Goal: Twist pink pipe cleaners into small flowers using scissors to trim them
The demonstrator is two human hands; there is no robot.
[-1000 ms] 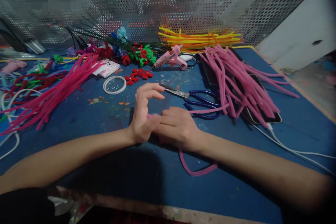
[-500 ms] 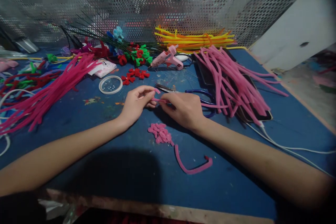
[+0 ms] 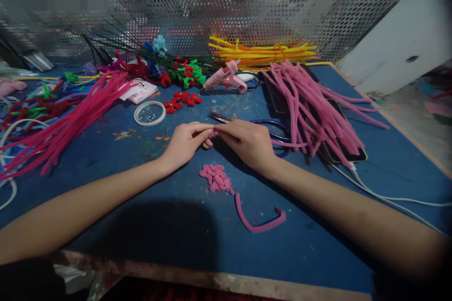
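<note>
My left hand (image 3: 189,143) and my right hand (image 3: 247,143) meet fingertip to fingertip over the table, both pinching a pink pipe cleaner (image 3: 213,134). Little of it shows between the fingers; its long tail runs out to the right behind my right hand. Just beyond my right hand lie scissors (image 3: 270,124) with blue handles, partly covered by that hand. Closer to me, a cluster of looped pink pipe cleaner petals (image 3: 215,178) lies on the table, beside a bent pink pipe cleaner (image 3: 252,230) with a dark red tip.
Light pink pipe cleaners (image 3: 314,108) lie over dark devices at right; a hot-pink bundle (image 3: 81,117) is at left. Behind are a pink glue gun (image 3: 228,77), yellow pipe cleaners (image 3: 261,54), small red flowers (image 3: 181,100) and a white ring (image 3: 149,113). A metal mesh (image 3: 197,4) stands at the back.
My hands have come together, and the pink pipe cleaner's bent end that stuck up between them is now mostly hidden by my fingers. The things on the table lie as before.
</note>
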